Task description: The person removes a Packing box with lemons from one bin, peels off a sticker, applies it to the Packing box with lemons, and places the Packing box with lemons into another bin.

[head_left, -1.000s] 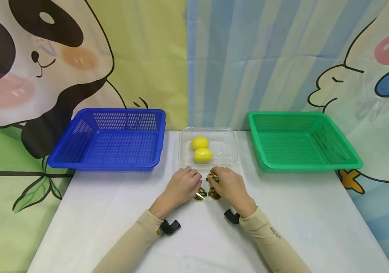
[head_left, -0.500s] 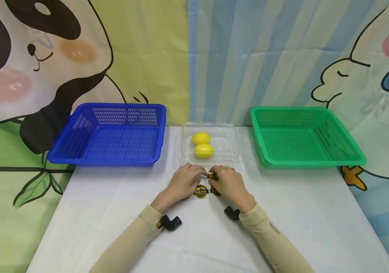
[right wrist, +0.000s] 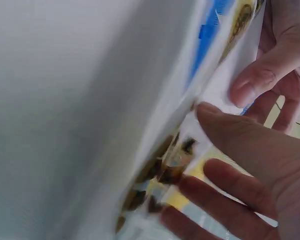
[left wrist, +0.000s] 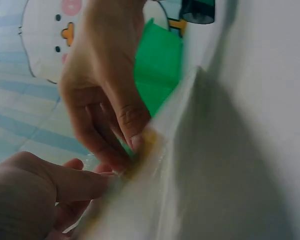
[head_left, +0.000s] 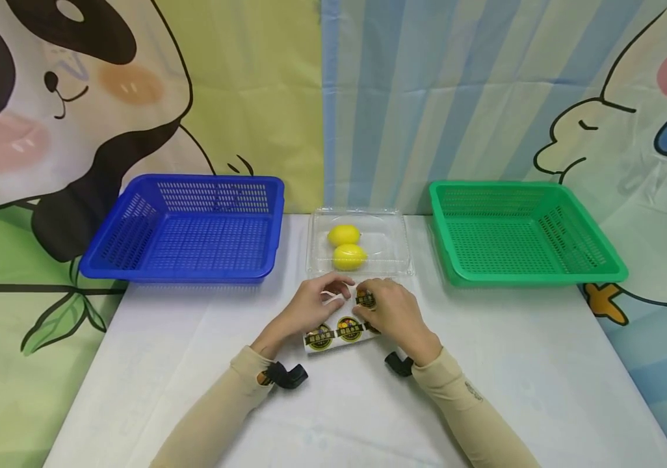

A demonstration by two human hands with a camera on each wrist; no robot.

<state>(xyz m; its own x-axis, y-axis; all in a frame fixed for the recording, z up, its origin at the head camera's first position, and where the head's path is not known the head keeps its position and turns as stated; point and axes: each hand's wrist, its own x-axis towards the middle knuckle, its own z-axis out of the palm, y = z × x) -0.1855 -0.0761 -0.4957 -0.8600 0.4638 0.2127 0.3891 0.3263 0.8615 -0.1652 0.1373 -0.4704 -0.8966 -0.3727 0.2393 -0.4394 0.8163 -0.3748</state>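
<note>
Close in on the bench [head_left: 339,409], a white sheet of round stickers [head_left: 349,329] tilts up between two hands, near edge toward the sleeves [head_left: 216,403]. Right hand [head_left: 394,312] pinches it, thumb against fingers; left hand [head_left: 307,305] is at the sheet's other side, thumb and forefinger apart, and whether it grips I can't tell. Just beyond, two lemons [head_left: 349,257] sit in a clear plastic box [head_left: 389,250], flanked by a blue basket [head_left: 181,276] and a green basket [head_left: 538,279]. Behind everything hangs a cartoon curtain [head_left: 380,97].
</note>
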